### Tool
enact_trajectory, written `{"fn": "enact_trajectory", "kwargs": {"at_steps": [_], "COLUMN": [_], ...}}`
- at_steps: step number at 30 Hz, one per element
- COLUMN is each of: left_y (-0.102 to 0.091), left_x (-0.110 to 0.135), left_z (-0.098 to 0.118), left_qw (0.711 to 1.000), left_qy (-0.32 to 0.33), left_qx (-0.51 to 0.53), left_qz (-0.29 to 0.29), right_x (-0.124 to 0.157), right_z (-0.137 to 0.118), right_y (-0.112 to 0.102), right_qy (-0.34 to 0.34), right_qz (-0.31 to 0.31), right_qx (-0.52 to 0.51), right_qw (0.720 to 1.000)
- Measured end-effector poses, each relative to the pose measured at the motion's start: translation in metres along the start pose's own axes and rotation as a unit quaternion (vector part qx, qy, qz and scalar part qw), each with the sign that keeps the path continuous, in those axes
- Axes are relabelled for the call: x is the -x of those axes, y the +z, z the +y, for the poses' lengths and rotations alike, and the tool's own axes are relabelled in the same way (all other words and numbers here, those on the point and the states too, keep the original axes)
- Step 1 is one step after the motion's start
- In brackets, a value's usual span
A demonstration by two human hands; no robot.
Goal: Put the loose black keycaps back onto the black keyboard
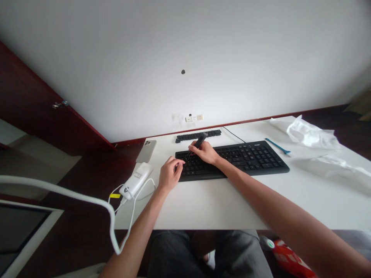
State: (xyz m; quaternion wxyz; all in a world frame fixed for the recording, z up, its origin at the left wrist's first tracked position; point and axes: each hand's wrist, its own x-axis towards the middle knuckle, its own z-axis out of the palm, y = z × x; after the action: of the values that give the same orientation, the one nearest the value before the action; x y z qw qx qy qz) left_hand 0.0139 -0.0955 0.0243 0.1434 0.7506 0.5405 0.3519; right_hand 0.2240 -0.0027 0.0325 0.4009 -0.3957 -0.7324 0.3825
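A black keyboard point(257, 158) lies on the white table, its cable running off toward the back. My right hand point(206, 152) is closed around a black keycap puller point(200, 139), held tilted over the keyboard's left part. Thin wires at the puller's lower end reach down to the keys. At the keyboard's left end rests my left hand point(171, 172), fingers curled and thumb near the index finger; whatever they may pinch is too small to make out. Behind the keyboard, black keycaps point(198, 135) lie lined up in rows.
A phone point(146, 150) and a white power bank point(136, 180) with white cables sit at the table's left edge. Right of the keyboard are a blue tool point(277, 146) and crumpled white plastic wrapping point(310, 133). A white cable point(87, 199) arches across the left foreground.
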Motion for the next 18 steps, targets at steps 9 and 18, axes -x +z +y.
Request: {"fn": "enact_trajectory", "kwargs": {"at_steps": [9,18], "left_y": [0.0042,0.0032], "left_x": [-0.0036,-0.0044], "left_z": [-0.0031,-0.0054], "left_qw": [1.0,0.999], "left_qy": [0.004,0.008], "left_qx": [0.006,0.027], "left_qz": [-0.004,-0.019], "right_x": [0.0027,0.0034], "right_z": [-0.0033,-0.0035], "right_y": [-0.0003,0.0004], "right_qy": [-0.01,-0.022], "right_qz": [-0.009,-0.036], "right_qx": [0.014,0.023], "right_qw": [1.0,0.999]}}
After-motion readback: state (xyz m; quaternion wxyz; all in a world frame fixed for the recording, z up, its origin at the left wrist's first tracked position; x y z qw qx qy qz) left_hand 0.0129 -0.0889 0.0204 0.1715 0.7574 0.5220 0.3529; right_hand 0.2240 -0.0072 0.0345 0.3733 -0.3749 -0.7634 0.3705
